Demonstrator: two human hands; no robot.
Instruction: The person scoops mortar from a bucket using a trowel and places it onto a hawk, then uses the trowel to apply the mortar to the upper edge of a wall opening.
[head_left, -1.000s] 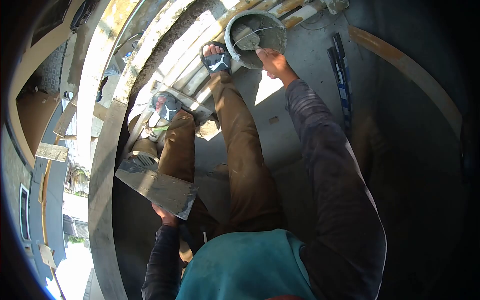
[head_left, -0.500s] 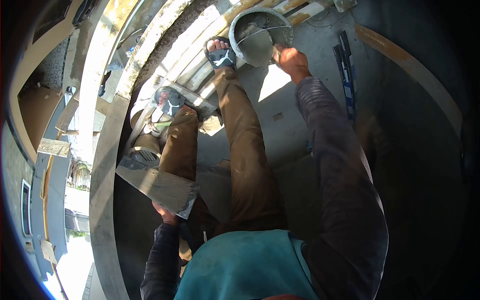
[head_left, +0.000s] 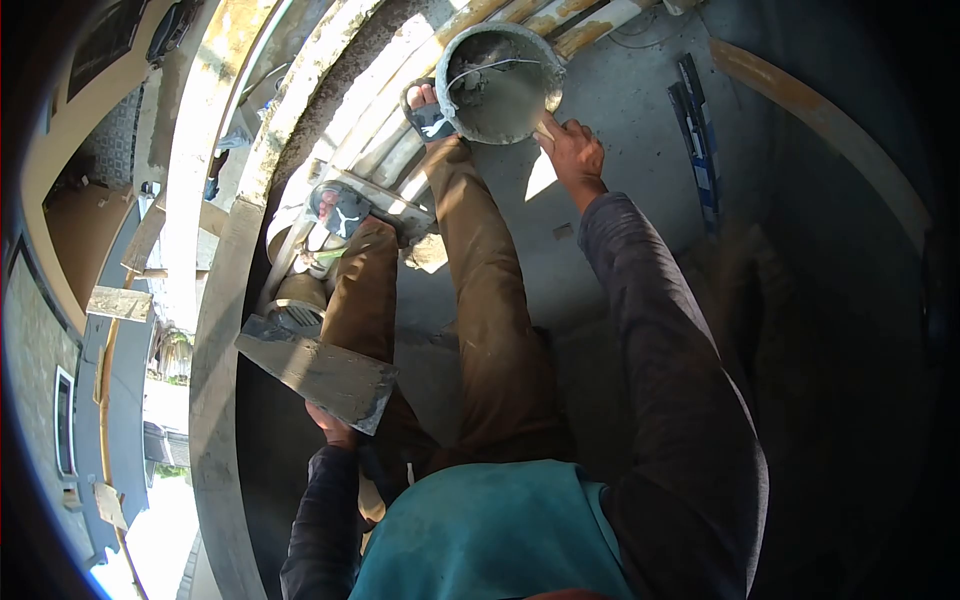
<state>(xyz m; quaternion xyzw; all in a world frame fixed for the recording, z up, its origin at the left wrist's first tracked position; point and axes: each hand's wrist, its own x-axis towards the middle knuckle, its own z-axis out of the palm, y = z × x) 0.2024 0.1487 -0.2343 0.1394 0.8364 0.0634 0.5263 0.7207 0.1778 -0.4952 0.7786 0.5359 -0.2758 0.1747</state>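
Head view, one entry per item, all placed from the round grey mortar-caked bucket (head_left: 502,72) at the top of the frame.

Bucket: sits a little further left than half a second ago and now covers part of the black sandal on the near foot (head_left: 425,115); wet grey mix and a thin wire bail show inside. My reading: mortar is being drawn from it.

Right hand (head_left: 572,150): at the bucket's lower right rim, arm stretched long and nearly straight, fingers closed on a pale wooden handle (head_left: 545,128) that runs into the mix; the blade is hidden. A second ago this hand sat lower on the rim.

Left hand (head_left: 332,428): well below and left of the bucket, beside the bent knee, gripping from beneath a flat rectangular mortar-smeared board (head_left: 318,368), held tilted and unmoved across the three pictures.

Other black sandal (head_left: 338,208): below-left of the bucket, on pale planks (head_left: 385,150).

Blue-striped level (head_left: 698,140): right of the bucket, on the concrete floor (head_left: 620,110).
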